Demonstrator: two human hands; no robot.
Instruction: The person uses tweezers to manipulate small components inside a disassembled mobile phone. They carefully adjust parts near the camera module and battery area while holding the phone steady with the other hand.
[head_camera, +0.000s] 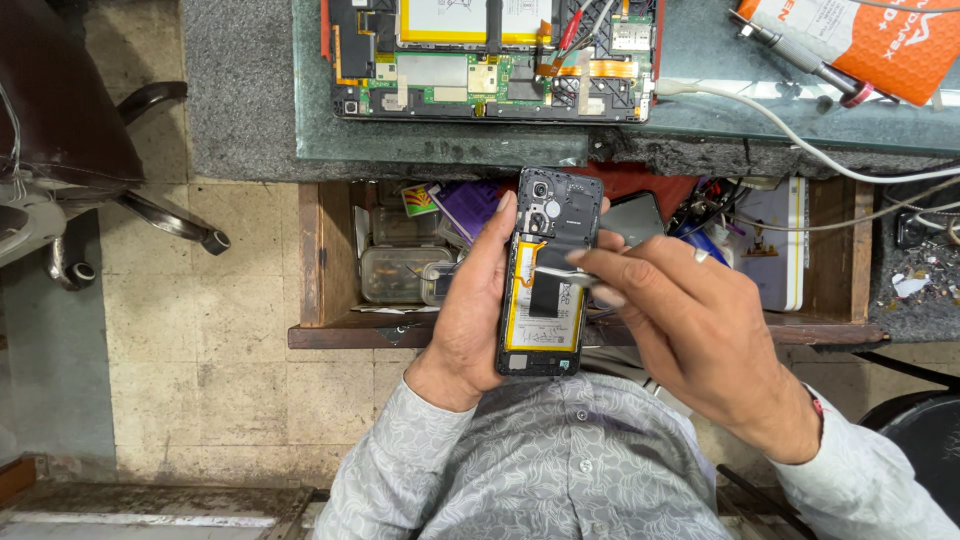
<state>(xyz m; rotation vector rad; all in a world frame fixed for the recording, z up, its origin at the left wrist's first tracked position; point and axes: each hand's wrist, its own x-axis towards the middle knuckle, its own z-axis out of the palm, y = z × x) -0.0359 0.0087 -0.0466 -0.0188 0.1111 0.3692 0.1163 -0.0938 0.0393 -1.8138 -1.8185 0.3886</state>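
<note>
- The left hand (470, 300) is wrapped around the edge of a black smartphone with its back cover off (548, 270), holding it upright in the air over the open wooden drawer (318, 270), below the front edge of the worktop.
- The phone's yellow-rimmed battery (540, 310) and black upper shield plate are exposed, so opening appears done; the inner parts look still in place.
- The right hand (690, 340) is pinched closed on a thin pale strip or tool (560, 265) laid across the phone's middle; which of the two it is, I cannot tell.
- At the back edge of the grey glass-topped worktop (440, 145) lies an opened tablet with bare circuit boards (490, 55), apart from both hands.
- An orange padded pouch (890, 50) sits at the worktop's far right corner.
</note>
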